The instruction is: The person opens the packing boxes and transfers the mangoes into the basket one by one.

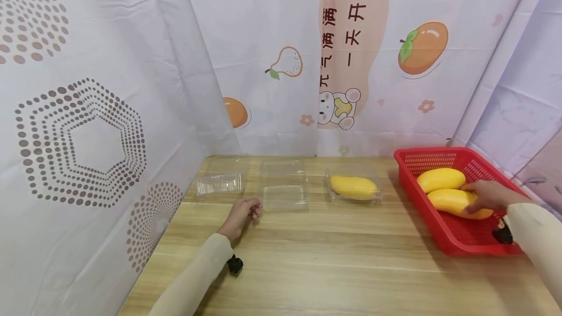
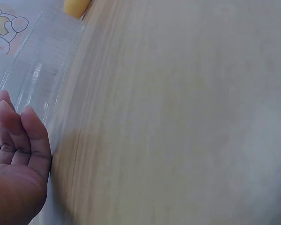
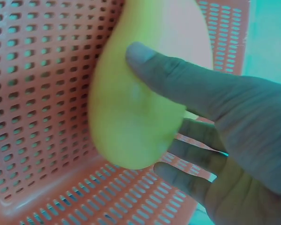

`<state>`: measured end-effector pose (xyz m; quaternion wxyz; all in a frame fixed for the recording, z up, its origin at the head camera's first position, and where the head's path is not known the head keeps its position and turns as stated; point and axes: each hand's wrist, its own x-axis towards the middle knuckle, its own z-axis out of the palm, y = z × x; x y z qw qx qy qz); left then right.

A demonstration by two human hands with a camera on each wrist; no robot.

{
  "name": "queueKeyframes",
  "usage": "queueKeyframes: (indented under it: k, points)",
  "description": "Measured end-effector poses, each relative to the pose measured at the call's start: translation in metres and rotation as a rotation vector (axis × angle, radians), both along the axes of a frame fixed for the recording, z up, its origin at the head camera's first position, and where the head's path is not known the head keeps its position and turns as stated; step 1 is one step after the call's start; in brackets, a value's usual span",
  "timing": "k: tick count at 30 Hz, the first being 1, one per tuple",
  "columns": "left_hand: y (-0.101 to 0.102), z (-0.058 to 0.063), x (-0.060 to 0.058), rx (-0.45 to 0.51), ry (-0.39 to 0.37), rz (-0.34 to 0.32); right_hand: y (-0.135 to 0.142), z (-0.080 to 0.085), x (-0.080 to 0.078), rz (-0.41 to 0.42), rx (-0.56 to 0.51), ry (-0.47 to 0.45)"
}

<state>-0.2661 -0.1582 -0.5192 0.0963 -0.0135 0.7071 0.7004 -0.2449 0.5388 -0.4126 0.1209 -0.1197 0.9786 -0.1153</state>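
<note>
From the head, grips the nearer yellow mango (image 1: pixel 450 202) with the right hand (image 1: pixel 487 195) in a red plastic basket (image 1: pixel 474 249), beside a second mango (image 1: pixel 440 178), and has the left hand (image 1: pixel 240 214) empty, loosely curled, close to the middle clear container (image 1: pixel 283 195) on the wooden bench (image 1: pixel 333 257), with a left container (image 1: pixel 219 184) and a right container (image 1: pixel 377 199) bearing a third mango (image 1: pixel 353 187). From the left wrist, shows slack, bent fingers (image 2: pixel 35 126), too near clear plastic to tell whether touching. From the right wrist, lays the thumb (image 3: pixel 173 77) across the gripped mango, near the perforated basket wall (image 3: pixel 42 103).
</note>
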Motion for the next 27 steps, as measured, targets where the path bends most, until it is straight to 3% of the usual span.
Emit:
queueKeyframes:
  k: [8, 18, 23, 27]
  points:
    - [-0.003, 0.002, -0.001, 0.013, 0.005, -0.027, -0.012, 0.015, -0.004, 0.075, -0.006, 0.124]
    - [-0.001, 0.003, -0.001, 0.022, -0.023, -0.021, -0.054, 0.045, -0.004, 0.028, -0.039, 0.264]
    - [-0.001, 0.004, -0.001, 0.040, -0.019, -0.027, -0.079, 0.050, -0.004, 0.058, -0.048, 0.366]
    - [-0.003, 0.007, 0.000, 0.044, -0.010, -0.030, -0.098, 0.051, -0.002, 0.055, -0.069, 0.379]
